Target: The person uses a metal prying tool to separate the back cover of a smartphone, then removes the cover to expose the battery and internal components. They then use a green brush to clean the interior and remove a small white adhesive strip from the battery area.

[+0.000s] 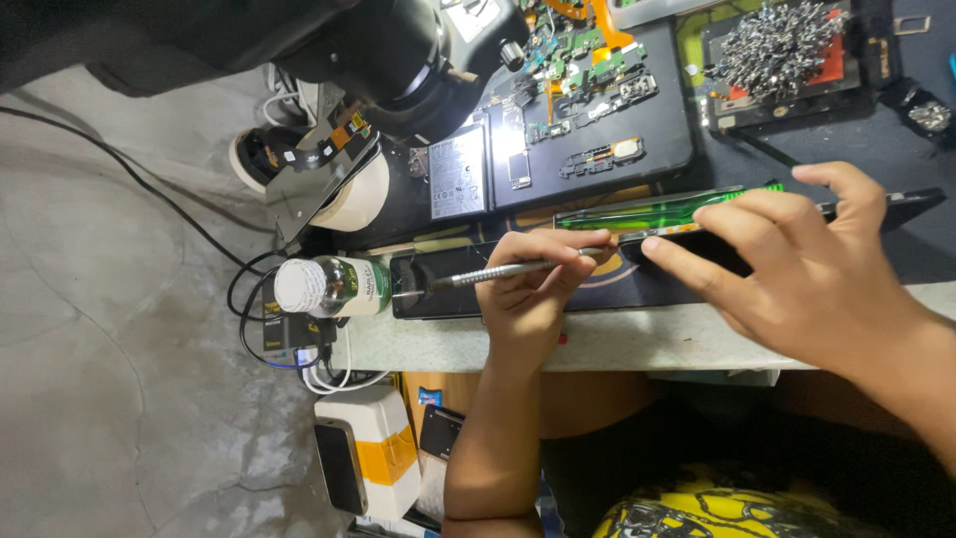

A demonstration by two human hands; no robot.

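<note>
My left hand (528,289) is shut on a thin metal hand tool (498,270), its tip pointing right toward the edge of a dark flat device (687,244). The device stands on its edge over a black mat (448,299) near the table's front edge. My right hand (807,269) grips the device from the right, thumb on its far side and fingers along the near side. A green translucent strip (677,209) runs along the device's far side.
A black microscope (418,50) hangs over the back left. Behind lies a black tray (657,139) of small circuit parts, and a heap of metal pieces (777,40). A white-capped bottle (324,286) lies at the table's left end. Cables (179,214) cross the floor.
</note>
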